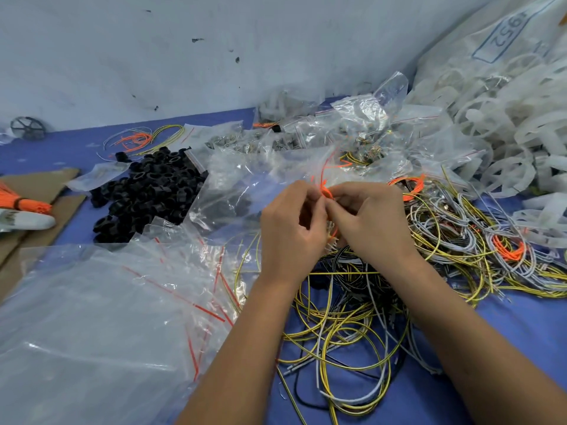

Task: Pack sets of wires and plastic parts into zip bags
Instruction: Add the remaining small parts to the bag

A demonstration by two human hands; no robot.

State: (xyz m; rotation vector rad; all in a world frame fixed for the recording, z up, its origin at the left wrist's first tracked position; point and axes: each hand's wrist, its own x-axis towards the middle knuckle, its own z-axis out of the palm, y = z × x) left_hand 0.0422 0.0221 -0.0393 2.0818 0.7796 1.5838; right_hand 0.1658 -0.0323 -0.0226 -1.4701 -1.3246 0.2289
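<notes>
My left hand (293,223) and my right hand (368,220) meet at the middle of the table, fingertips together. Both pinch a thin orange wire (325,179) that loops up between them and hangs down between the palms. Under and right of my hands lies a tangle of yellow, white and black wires (352,317). Empty zip bags (107,302) with red seal strips are spread at the lower left. A heap of black plastic rings (147,191) sits left of my hands.
White plastic ring parts (515,127) pile up at the right beside a large printed bag (509,35). Filled zip bags (352,127) lie behind my hands. A tied orange wire bundle (21,202) rests on cardboard (61,207) at the left edge. A wall closes the back.
</notes>
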